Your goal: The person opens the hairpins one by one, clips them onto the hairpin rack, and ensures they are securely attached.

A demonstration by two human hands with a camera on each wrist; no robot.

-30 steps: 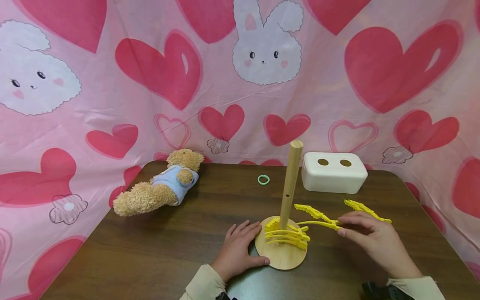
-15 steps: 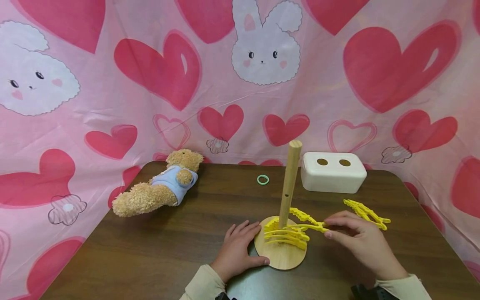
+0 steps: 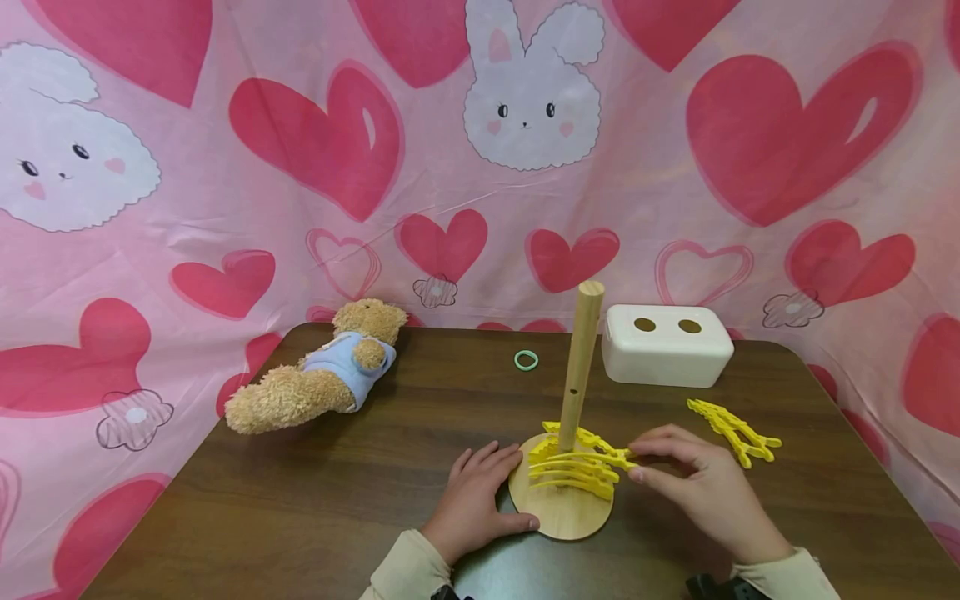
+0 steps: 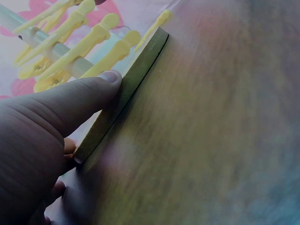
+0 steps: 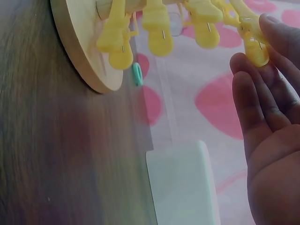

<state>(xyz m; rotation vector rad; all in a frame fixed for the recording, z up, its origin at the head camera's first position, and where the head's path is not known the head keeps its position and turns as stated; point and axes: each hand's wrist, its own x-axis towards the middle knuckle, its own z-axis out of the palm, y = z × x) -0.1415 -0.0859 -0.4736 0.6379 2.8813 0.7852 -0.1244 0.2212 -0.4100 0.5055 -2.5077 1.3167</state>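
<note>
In the head view my right hand point(image 3: 705, 483) pinches the end of a yellow hair clip point(image 3: 617, 457) between thumb and fingers. Its two spread arms pass either side of a wooden post point(image 3: 577, 367), low down. Several more yellow hair clips point(image 4: 75, 61) grip the post below it, stacked just over the round wooden base point(image 3: 564, 523). At the base's left edge rests my left hand point(image 3: 476, 500), fingers extended and thumb against the rim. The right wrist view shows the held clip's end point(image 5: 257, 52) between my thumb and fingertips.
Loose yellow hair clips point(image 3: 738, 433) lie on the table right of my right hand. A white box point(image 3: 660, 358) with two holes stands behind, and a green ring point(image 3: 527, 360) lies left of it. A teddy bear point(image 3: 330, 375) in blue lies at the back left.
My right hand has moved left with the hair clip, bringing its spread arms around the post. My left hand has stayed on the base.
</note>
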